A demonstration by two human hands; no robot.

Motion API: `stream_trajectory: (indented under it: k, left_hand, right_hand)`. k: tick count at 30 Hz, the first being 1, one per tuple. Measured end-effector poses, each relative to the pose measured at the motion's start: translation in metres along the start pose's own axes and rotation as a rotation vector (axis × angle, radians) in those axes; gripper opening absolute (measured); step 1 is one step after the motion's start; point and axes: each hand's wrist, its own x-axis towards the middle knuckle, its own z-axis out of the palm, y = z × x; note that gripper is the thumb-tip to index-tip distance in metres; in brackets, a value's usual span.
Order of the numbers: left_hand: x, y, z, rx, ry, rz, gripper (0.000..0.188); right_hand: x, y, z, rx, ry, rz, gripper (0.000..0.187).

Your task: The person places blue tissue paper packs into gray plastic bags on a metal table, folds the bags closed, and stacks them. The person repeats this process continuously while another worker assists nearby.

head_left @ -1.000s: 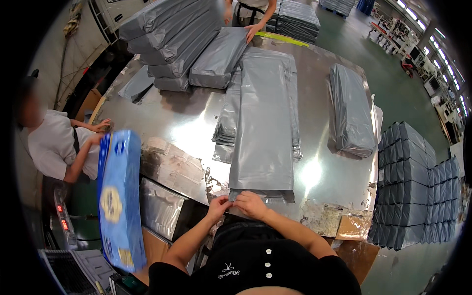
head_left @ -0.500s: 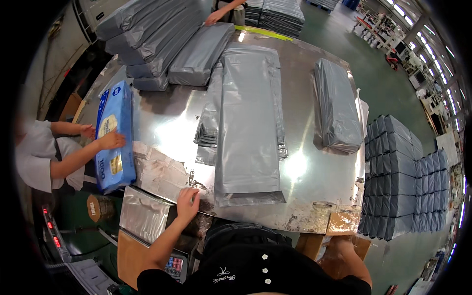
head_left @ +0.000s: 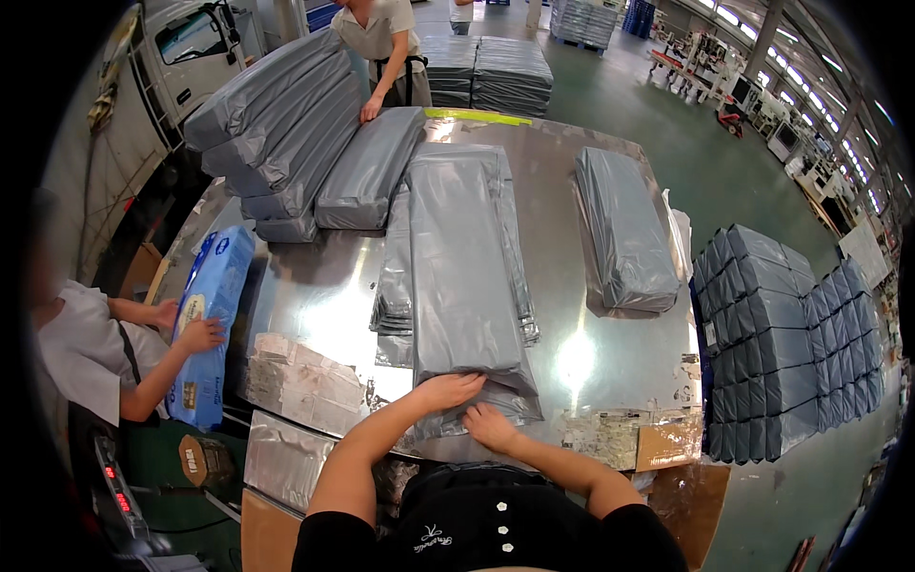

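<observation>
Grey bag (head_left: 462,272): lies on the table (head_left: 551,257), directly beyond both grips. Long axis runs away from them, far end slightly left, loose flap (head_left: 518,402) nearest. Probably soft, slippery, fairly heavy; hold by the flap. Left grip (head_left: 453,389) touches the near end; right grip (head_left: 488,426) curls at the flap. Pinching cannot be confirmed.

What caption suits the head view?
Left hand and right hand at the near end of a grey plastic bag, metal table beneath.

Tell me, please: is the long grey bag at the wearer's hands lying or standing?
Lying: the long grey bag stretches over flatter bags, broad side up.
</observation>
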Motion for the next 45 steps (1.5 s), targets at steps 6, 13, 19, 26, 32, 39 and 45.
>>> stream_trajectory:
  k: [6, 13, 19, 26, 32, 39, 45]
  left_hand:
    - [-0.013, 0.01, -0.002, -0.13, -0.1, -0.103, 0.052]
    - [-0.011, 0.009, -0.004, -0.221, -0.072, -0.138, 0.052]
    - [-0.011, 0.008, -0.008, -0.617, -0.174, -0.316, 0.051]
    - [-0.003, -0.002, -0.022, -1.132, -0.15, -0.589, 0.042]
    - [-0.026, -0.018, -0.047, -1.821, -0.193, -1.098, 0.053]
    - [-0.089, -0.026, -0.071, -1.503, -0.089, -1.149, 0.058]
    - [-0.096, -0.006, -0.05, -1.365, 0.24, -1.282, 0.026]
  right_hand:
    - [-0.008, 0.012, -0.012, 0.107, 0.017, -0.114, 0.017]
    - [-0.014, 0.016, 0.009, 0.053, 0.029, -0.155, 0.024]
    - [-0.004, 0.028, -0.02, 0.435, 0.14, 0.02, 0.029]
    - [0.021, 0.053, -0.068, 0.437, 0.301, -0.044, 0.035]
    - [0.05, 0.089, -0.085, 0.526, 0.32, 0.075, 0.018]
    - [0.065, 0.118, -0.111, 0.276, 0.493, 0.688, 0.039]
    - [-0.016, 0.108, -0.143, 0.415, 0.308, 0.208, 0.048]
